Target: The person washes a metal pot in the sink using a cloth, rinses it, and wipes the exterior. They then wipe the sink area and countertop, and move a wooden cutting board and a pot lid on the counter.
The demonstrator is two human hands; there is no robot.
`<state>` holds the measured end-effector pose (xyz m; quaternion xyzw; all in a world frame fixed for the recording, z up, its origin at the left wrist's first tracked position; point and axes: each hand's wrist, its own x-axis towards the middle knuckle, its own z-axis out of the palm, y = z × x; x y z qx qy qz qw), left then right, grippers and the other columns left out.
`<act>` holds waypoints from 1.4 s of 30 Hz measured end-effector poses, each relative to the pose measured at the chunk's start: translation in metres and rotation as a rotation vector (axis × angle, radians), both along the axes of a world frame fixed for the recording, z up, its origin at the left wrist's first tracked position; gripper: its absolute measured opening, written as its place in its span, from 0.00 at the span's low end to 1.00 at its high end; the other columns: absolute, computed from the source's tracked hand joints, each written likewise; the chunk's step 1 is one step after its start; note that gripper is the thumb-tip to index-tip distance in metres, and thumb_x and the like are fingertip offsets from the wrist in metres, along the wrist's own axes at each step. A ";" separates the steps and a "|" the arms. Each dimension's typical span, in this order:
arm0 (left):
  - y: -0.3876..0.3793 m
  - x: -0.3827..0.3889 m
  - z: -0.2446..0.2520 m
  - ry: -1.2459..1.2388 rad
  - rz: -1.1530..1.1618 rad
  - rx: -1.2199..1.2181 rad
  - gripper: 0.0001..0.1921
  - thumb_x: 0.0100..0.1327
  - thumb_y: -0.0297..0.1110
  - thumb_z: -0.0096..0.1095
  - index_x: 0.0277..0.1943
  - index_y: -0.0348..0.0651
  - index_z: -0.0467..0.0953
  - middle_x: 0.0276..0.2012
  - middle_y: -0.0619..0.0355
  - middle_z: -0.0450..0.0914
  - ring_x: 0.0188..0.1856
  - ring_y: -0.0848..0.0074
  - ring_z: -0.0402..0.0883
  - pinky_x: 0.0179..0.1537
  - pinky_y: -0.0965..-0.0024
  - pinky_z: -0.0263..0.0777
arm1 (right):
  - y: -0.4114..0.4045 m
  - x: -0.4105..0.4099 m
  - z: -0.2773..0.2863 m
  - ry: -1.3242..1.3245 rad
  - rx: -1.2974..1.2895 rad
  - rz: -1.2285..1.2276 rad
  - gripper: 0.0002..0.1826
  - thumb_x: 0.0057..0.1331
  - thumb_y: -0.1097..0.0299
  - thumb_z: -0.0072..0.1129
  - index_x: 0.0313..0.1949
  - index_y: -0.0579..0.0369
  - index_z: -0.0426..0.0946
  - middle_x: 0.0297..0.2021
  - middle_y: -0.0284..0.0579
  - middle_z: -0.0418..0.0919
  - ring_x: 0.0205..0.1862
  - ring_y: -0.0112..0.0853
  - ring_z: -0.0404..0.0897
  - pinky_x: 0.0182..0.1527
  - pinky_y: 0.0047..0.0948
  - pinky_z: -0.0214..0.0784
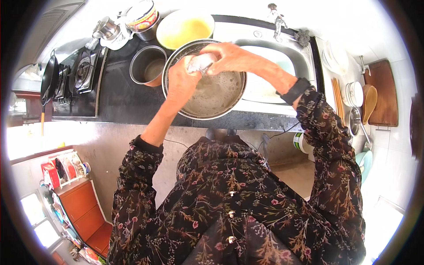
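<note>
My left hand [183, 81] grips a small whitish bundle [201, 62], perhaps wet cloth; its exact kind is unclear. The fingers of my right hand [228, 59] curl around its other side. Both hands are held over a wide round basin [166, 86] at the counter's front edge. Cloudy greyish water [218, 94] with bubbles fills its lower part. Directly left of the basin stands a deep round metal pot [148, 66], with a little liquid or residue at its bottom. Behind the basin is a large pale bowl [185, 28] with a yellow interior.
To the right, a steel sink [301, 63] with a faucet [277, 25] holds a white basin [265, 86]. A gas stove [78, 76] and a wok [49, 79] are at the left. Bowls [352, 93], chopsticks [338, 97] and a cutting board [382, 94] line the right wall.
</note>
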<state>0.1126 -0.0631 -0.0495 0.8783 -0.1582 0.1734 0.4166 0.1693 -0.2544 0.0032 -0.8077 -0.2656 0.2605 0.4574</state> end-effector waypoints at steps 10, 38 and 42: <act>0.000 -0.004 0.026 1.161 -0.584 -1.208 0.17 0.65 0.36 0.61 0.49 0.32 0.70 0.26 0.62 0.72 0.14 0.89 0.62 0.11 0.86 0.51 | 0.036 -0.002 0.000 0.426 0.775 -0.176 0.19 0.66 0.67 0.59 0.55 0.62 0.75 0.48 0.51 0.78 0.43 0.41 0.84 0.46 0.35 0.80; -0.028 -0.016 0.002 0.417 0.184 0.418 0.22 0.58 0.49 0.63 0.35 0.31 0.80 0.28 0.36 0.81 0.34 0.44 0.82 0.39 0.51 0.74 | 0.076 -0.001 -0.040 0.233 0.428 -0.660 0.07 0.65 0.77 0.50 0.37 0.66 0.76 0.21 0.40 0.74 0.19 0.22 0.70 0.19 0.23 0.63; -0.026 -0.024 -0.002 0.400 0.126 0.383 0.19 0.57 0.44 0.66 0.37 0.32 0.79 0.32 0.35 0.81 0.39 0.50 0.82 0.41 0.54 0.76 | 0.078 -0.011 -0.035 0.210 0.361 -0.764 0.07 0.65 0.76 0.50 0.35 0.66 0.77 0.21 0.40 0.74 0.19 0.24 0.71 0.20 0.25 0.66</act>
